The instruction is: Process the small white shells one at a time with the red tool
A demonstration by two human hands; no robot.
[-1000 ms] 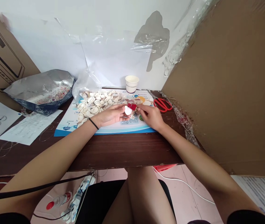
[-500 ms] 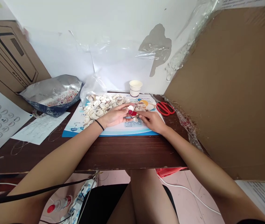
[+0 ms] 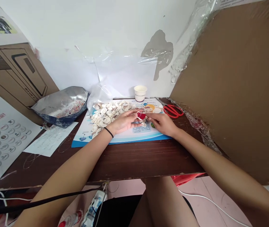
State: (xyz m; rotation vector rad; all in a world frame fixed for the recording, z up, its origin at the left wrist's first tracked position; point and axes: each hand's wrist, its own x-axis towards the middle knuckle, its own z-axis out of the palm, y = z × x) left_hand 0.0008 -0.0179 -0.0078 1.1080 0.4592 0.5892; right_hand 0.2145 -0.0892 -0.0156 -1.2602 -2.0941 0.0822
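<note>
I have the left hand [image 3: 122, 122] and right hand [image 3: 161, 124] close together in a narrow grip around a small red piece [image 3: 141, 115], likely to keep it steady, above the printed mat [image 3: 134, 136] beside the white seashells [image 3: 107, 115]; I cannot tell which hand really holds it

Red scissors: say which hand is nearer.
Right. The right hand sits just in front of the red scissors, slightly to their left; the left hand lies farther left, beyond the right hand.
</note>
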